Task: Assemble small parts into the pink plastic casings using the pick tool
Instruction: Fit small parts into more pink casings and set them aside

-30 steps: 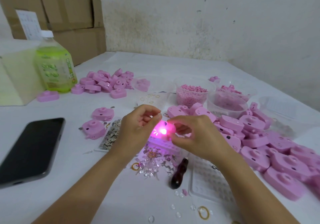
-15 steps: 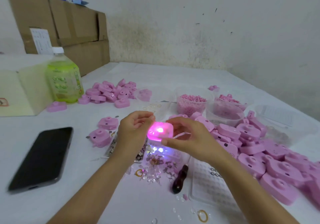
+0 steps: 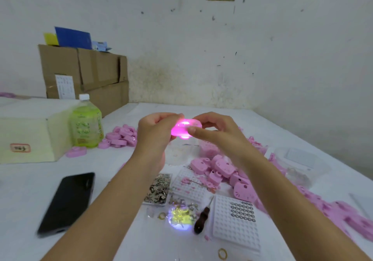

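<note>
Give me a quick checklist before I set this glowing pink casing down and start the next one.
1. Light: glowing pink plastic casing is lit, ok.
2. Grip: left hand and right hand both pinch it above the table, ok.
3. Casing seam fully closed: cannot tell, fingers cover it.
4. Dark wooden-handled pick tool lies free on the white table, ok.
5. White dimpled plastic tray holds small round parts, ok.
</note>
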